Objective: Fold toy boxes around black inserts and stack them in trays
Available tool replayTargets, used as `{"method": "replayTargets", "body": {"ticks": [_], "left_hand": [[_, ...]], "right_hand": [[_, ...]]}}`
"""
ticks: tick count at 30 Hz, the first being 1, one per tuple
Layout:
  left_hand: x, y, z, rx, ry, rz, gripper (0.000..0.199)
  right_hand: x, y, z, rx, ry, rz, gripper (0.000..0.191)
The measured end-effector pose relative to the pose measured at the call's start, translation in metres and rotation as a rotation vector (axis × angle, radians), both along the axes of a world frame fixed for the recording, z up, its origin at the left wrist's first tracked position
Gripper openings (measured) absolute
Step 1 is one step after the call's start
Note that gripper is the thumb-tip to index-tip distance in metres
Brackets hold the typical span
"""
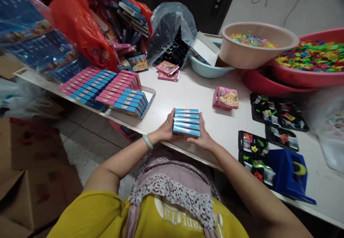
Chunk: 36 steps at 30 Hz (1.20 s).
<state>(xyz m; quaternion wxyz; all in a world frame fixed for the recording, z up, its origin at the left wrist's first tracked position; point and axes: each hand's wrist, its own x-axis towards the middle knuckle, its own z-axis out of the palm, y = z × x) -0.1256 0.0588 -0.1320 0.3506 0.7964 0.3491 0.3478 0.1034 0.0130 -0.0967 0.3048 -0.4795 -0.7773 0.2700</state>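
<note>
A row of several small blue boxes (186, 121) stands on edge at the front of the white table, squeezed between my two hands. My left hand (167, 127) presses the row's left end, a pale bangle on its wrist. Against the right end lies my right hand (203, 134), its thumb along the near side. To the left, a shallow tray (151, 96) holds packed rows of pink boxes (114, 87) and blue boxes (131, 101). A small stack of pink boxes (226, 98) sits to the right, beyond my hands.
A red bag (77, 23) full of boxes stands at the back left, beside a clear bag (172, 19) of black trays. Basins of colourful pieces, a beige one (258, 48) and a red one (317, 76), stand at right. Filled black trays (252, 143) lie near a blue tape dispenser (287, 173).
</note>
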Motion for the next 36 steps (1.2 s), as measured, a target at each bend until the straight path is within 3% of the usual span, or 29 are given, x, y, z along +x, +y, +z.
{"method": "replayTargets", "body": {"ticks": [4, 7, 10, 14, 16, 18, 20, 24, 26, 29, 31, 36], "left_hand": [[0.001, 0.001, 0.0, 0.053, 0.006, -0.039, 0.142], [0.002, 0.002, 0.003, 0.027, 0.022, -0.056, 0.145], [0.003, 0.001, 0.003, -0.019, 0.066, -0.057, 0.15], [0.011, -0.002, 0.0, -0.036, 0.111, -0.071, 0.149], [0.01, -0.004, 0.008, -0.027, 0.149, -0.097, 0.147], [-0.002, -0.004, 0.029, 0.026, 0.178, -0.097, 0.143], [-0.027, -0.003, 0.06, 0.135, 0.197, -0.016, 0.129], [-0.095, 0.017, 0.12, 0.287, 0.38, 0.387, 0.066], [-0.117, 0.029, 0.132, 0.242, 0.571, 0.482, 0.06], [-0.126, 0.037, 0.13, 0.165, 0.796, 0.511, 0.069], [-0.126, 0.034, 0.123, 0.166, 0.852, 0.528, 0.064], [-0.139, 0.022, 0.114, 0.262, 0.779, 0.517, 0.045]], "right_hand": [[0.002, 0.018, 0.061, 0.208, -0.425, 0.08, 0.123], [-0.011, 0.04, 0.084, 0.198, -0.671, 0.26, 0.114], [-0.025, 0.05, 0.084, 0.157, -0.733, 0.35, 0.104], [-0.026, 0.044, 0.069, 0.215, -0.678, 0.264, 0.091], [-0.02, 0.041, 0.064, 0.227, -0.629, 0.246, 0.087], [-0.013, 0.044, 0.066, 0.194, -0.577, 0.256, 0.087], [-0.009, 0.055, 0.077, 0.147, -0.509, 0.256, 0.085], [-0.025, 0.104, 0.114, 0.165, -0.326, 0.084, 0.091], [-0.049, 0.138, 0.127, 0.174, -0.224, 0.01, 0.1], [-0.096, 0.189, 0.13, 0.147, -0.059, -0.03, 0.107], [-0.127, 0.216, 0.123, 0.097, 0.014, -0.008, 0.106], [-0.17, 0.247, 0.106, -0.111, 0.047, 0.1, 0.1]]}}
